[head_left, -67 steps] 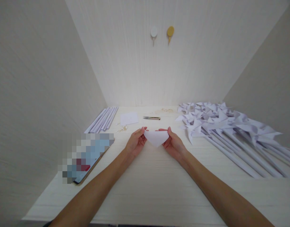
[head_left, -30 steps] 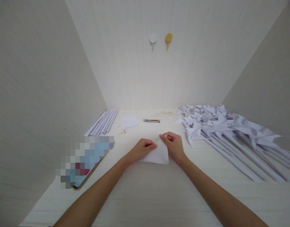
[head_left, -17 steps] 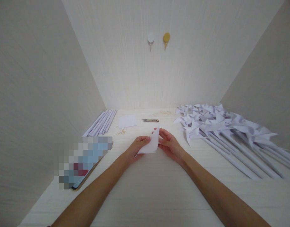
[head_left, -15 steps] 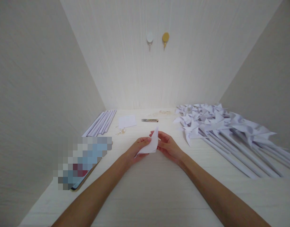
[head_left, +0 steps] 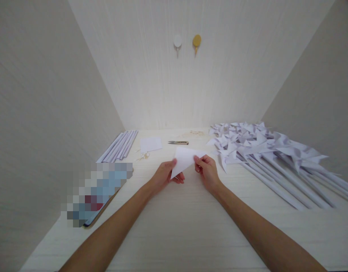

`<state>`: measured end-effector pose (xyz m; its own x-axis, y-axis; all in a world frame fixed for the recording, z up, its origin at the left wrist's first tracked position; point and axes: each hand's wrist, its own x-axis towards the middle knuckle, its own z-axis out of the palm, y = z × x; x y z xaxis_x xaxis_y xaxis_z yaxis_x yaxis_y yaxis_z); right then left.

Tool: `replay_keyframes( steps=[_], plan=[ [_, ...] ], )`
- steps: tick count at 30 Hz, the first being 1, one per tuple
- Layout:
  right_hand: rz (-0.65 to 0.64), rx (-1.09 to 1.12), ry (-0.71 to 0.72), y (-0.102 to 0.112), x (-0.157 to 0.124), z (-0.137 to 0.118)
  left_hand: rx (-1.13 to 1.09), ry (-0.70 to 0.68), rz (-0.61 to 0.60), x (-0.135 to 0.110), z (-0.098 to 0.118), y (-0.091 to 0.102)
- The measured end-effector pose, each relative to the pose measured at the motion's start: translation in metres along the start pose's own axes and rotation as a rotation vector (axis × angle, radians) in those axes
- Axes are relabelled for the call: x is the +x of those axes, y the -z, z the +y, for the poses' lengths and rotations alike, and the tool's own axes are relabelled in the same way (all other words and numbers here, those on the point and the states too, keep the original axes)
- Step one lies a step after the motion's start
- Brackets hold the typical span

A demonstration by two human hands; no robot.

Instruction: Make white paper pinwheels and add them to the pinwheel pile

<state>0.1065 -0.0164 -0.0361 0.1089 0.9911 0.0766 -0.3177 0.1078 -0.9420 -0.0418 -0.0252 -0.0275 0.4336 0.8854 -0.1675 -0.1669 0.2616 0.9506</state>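
Note:
A white paper folded into a triangle (head_left: 185,158) is held just above the middle of the pale table (head_left: 191,226). My left hand (head_left: 164,175) pinches its lower left edge with thumb on top. My right hand (head_left: 207,172) pinches its right corner with closed fingers. The triangle's lower tip points down between the two hands.
A heap of white paper pinwheels on rolled sticks (head_left: 264,151) fills the right side. Rolled paper sticks (head_left: 118,144) lie at the back left, beside a small white paper square (head_left: 150,144) and small snips (head_left: 178,142). A blurred flat device (head_left: 97,192) lies at the left edge. Walls close in on three sides.
The paper was pressed flat on the table a second ago, then lifted and turned; now it is held up as a triangle, a little farther from me.

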Motion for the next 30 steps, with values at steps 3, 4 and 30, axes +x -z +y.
replay_keyframes(
  steps=[3,4,30],
  plan=[
    [-0.141,-0.174,-0.007,-0.003,-0.004,0.0,0.16,-0.046,0.052,-0.002,-0.005,-0.004],
    [-0.206,-0.245,-0.009,-0.004,-0.006,-0.001,0.193,-0.053,0.044,-0.003,-0.006,-0.005],
    [0.224,-0.26,0.219,0.014,0.012,0.004,0.254,-0.059,-0.018,-0.003,0.001,-0.007]
  ],
)
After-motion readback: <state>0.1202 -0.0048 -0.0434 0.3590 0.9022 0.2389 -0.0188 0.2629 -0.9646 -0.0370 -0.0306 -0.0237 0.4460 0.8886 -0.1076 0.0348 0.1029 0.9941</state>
